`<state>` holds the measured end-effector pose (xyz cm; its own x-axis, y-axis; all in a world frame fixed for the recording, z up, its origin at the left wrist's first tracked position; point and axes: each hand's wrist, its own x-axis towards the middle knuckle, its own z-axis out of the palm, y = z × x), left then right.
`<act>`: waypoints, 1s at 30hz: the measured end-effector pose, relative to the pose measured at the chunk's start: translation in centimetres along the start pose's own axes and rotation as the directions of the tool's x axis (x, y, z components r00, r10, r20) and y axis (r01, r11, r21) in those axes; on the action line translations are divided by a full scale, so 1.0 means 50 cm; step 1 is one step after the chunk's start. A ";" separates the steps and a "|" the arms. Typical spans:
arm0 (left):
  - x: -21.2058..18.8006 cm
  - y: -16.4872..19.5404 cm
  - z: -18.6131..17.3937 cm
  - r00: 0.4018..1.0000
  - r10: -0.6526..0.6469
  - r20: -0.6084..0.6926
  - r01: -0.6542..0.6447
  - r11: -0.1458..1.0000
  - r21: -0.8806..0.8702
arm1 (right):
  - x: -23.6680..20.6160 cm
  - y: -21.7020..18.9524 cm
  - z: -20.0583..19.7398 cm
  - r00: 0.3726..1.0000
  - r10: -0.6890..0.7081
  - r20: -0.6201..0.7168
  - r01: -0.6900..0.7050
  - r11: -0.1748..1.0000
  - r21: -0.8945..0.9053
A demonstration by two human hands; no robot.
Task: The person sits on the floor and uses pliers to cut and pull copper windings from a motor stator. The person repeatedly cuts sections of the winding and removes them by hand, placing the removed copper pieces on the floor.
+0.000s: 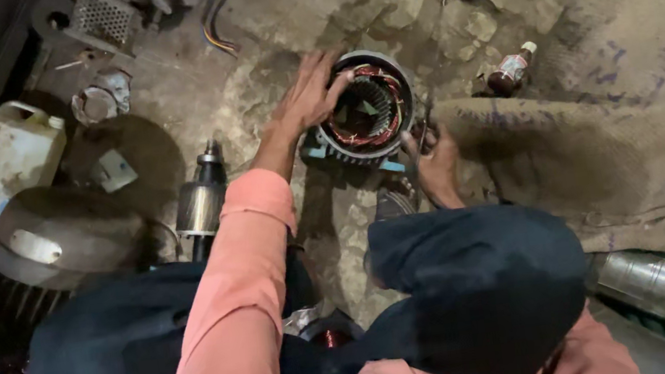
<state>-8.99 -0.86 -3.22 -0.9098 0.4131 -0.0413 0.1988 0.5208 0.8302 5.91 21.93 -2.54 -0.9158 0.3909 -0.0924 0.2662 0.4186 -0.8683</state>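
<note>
Left hand [306, 97] fingers spread flat on round ribbed metal motor stator [365, 111] with copper windings, right hand [434, 168] fingers curled gripping its lower rim, rough cracked stone floor [278, 16], coarse burlap sack [599, 154]

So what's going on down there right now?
A person squatting on the floor works on a motor stator standing on end, copper windings showing inside. The left hand rests on its rim; the right hand is at its lower right edge with a small tool I can't make out. A rotor lies left, a bottle right.
</note>
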 end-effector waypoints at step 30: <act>-0.068 0.037 -0.009 0.995 0.092 0.034 -0.095 0.990 0.107 | 0.047 -0.048 -0.077 0.438 -0.668 0.601 0.856 0.515 -0.051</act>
<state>-5.69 -1.64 -1.26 -0.8747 0.4844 0.0160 0.3220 0.5561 0.7662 4.28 24.98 1.23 -0.7599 -0.6015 0.2465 -0.6312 0.5919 -0.5012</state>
